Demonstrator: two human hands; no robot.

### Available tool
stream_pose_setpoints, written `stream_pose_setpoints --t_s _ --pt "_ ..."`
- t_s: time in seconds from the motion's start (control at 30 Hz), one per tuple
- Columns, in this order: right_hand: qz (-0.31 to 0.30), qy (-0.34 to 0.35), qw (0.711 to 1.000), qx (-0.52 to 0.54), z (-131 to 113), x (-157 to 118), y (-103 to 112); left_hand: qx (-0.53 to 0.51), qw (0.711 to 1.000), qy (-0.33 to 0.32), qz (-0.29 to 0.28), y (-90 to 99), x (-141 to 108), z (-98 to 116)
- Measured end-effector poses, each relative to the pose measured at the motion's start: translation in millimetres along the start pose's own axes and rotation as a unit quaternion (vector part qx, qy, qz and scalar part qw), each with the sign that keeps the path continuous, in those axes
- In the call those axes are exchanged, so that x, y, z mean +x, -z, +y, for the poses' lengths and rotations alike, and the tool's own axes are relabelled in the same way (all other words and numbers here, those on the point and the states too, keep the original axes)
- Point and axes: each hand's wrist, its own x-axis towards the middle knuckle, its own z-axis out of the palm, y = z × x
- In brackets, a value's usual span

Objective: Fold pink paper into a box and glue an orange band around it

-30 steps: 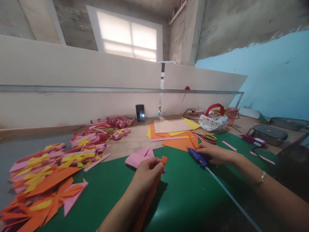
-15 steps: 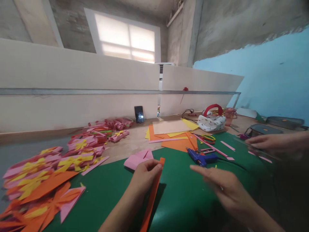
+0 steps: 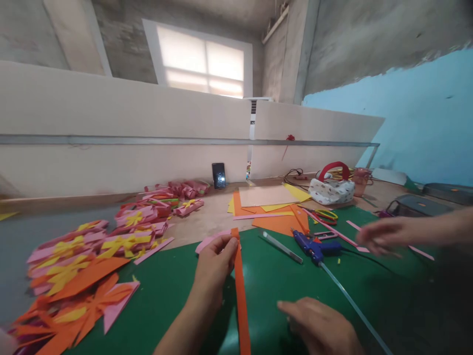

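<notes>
My left hand (image 3: pixel 216 261) pinches the top end of a long orange paper strip (image 3: pixel 241 301), which hangs down toward the near edge of the view. Partly hidden behind that hand lies a folded pink paper piece (image 3: pixel 205 242). Low over the green mat (image 3: pixel 266 276), my right hand (image 3: pixel 320 328) has its index finger stretched to the left and holds nothing that I can see. Ahead of it are a clear, pen-like tube (image 3: pixel 283 247) and a blue glue gun (image 3: pixel 314 246). A long clear glue stick (image 3: pixel 354 305) runs back from the gun.
Another person's hand (image 3: pixel 399 234) reaches in from the right, blurred. Pink, yellow and orange paper flowers (image 3: pixel 121 241) pile up at left. Coloured sheets (image 3: pixel 268 195), scissors (image 3: pixel 325 215), a fabric basket (image 3: pixel 331 191) and a propped phone (image 3: pixel 219 176) stand or lie farther back.
My right hand has drawn back toward me. The clear tube now lies on the mat, and the glue stick behind the gun shows. The other person's hand has moved left.
</notes>
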Motion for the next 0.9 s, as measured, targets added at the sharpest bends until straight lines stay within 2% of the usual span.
stream_pose_setpoints --t_s 0.13,0.23,0.33,0.43,0.5,0.67,0.73,0.83,0.9 --pt "-0.020 -0.097 0.994 -0.042 9.3 12.6 2.0 -0.026 0.999 0.011 0.015 0.9 0.2 0.3" --pt "-0.088 -0.133 0.983 -0.088 15.6 27.5 4.2 -0.032 0.999 0.008 0.009 1.4 -1.3 2.7" --pt "-0.167 -0.183 0.960 -0.133 29.5 39.5 2.2 -0.034 0.999 0.012 0.009 0.4 -3.8 6.0" --pt "-0.207 -0.246 0.934 -0.159 45.8 44.6 2.2 -0.035 0.999 0.008 0.008 -1.5 -6.8 7.5" --pt "-0.224 -0.254 0.929 -0.150 50.7 50.0 3.8 -0.031 1.000 -0.006 -0.002 -2.7 -7.8 7.0" --pt "-0.193 -0.216 0.951 -0.106 49.8 86.6 -0.3 -0.024 1.000 0.002 -0.008 -3.6 -5.7 3.8" --pt "-0.206 -0.238 0.945 -0.092 55.6 102.8 -3.7 -0.020 1.000 0.001 0.001 -3.2 -5.0 3.0" --pt "-0.194 -0.286 0.934 -0.092 63.7 118.6 -4.5 -0.019 1.000 -0.002 -0.002 -2.2 -3.4 1.7" --pt "-0.195 -0.287 0.935 -0.068 59.2 125.3 -4.6 -0.018 1.000 0.003 -0.003 -1.2 -0.8 1.1"
